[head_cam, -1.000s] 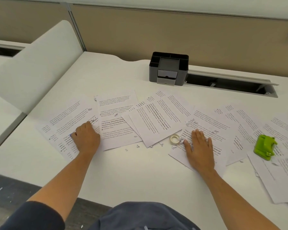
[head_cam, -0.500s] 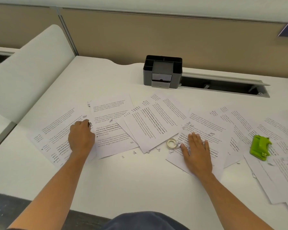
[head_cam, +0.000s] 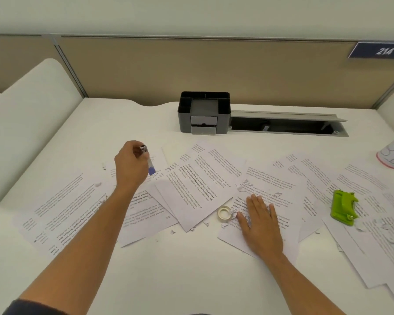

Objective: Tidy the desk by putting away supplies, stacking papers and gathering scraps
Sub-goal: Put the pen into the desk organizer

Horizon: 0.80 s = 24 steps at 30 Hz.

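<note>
The left hand (head_cam: 130, 165) holds a pen (head_cam: 147, 162) in curled fingers above the scattered papers (head_cam: 198, 185), short of the black organizer (head_cam: 204, 113), while the right hand (head_cam: 259, 226) lies flat, fingers straight, on a sheet beside the tape roll (head_cam: 223, 213).

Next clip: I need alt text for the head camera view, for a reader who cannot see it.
A person's left hand holds a small pen above a white desk strewn with printed papers, while the right hand lies flat on one sheet beside a tape roll. A dark organizer stands behind; a green stapler lies right.
</note>
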Motion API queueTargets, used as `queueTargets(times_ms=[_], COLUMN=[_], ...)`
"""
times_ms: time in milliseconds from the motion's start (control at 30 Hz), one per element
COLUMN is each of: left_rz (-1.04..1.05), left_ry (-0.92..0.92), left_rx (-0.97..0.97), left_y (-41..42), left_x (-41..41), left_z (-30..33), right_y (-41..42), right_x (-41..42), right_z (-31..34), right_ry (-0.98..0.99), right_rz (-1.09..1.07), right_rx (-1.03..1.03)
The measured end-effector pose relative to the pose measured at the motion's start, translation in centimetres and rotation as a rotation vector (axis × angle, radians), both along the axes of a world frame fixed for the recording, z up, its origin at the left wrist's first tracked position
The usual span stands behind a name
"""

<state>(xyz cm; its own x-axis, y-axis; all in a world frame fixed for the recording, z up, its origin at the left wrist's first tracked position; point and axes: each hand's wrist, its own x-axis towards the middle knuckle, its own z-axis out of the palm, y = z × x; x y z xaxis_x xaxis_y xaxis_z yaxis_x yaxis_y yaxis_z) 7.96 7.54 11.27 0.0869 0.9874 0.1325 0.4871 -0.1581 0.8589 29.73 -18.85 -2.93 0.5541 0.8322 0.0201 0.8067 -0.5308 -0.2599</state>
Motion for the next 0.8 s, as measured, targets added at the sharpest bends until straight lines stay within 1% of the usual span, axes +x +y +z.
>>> queueTargets(times_ms=[167, 267, 367, 533, 800], left_rz=[-0.077, -0.114, -0.159, -0.272, -0.319], left_ry=[-0.121, -0.179, -0.202, -0.155, -0.039], left_rx=[0.0, -0.004, 0.037, 0.071, 0.094], left_y=[2.6, 5.5, 8.8, 13.4, 17.0], left_x=[4.8, 7.2, 9.2, 12.2, 16.4], left_z=[1.2, 1.9, 2.7, 3.3, 2.4], right_y=[0.0, 0.0, 0.1, 0.1, 0.1], right_x=[0.2, 0.2, 0.2, 0.3, 0.5], right_z=[-0.2, -0.3, -0.5, -0.7, -1.1], right_ry=[-0.021, -0.037, -0.046, -0.052, -0.028], right_rz=[0.003, 0.002, -0.001, -0.008, -0.002], right_rx=[0.01, 0.021, 0.011, 0.004, 0.052])
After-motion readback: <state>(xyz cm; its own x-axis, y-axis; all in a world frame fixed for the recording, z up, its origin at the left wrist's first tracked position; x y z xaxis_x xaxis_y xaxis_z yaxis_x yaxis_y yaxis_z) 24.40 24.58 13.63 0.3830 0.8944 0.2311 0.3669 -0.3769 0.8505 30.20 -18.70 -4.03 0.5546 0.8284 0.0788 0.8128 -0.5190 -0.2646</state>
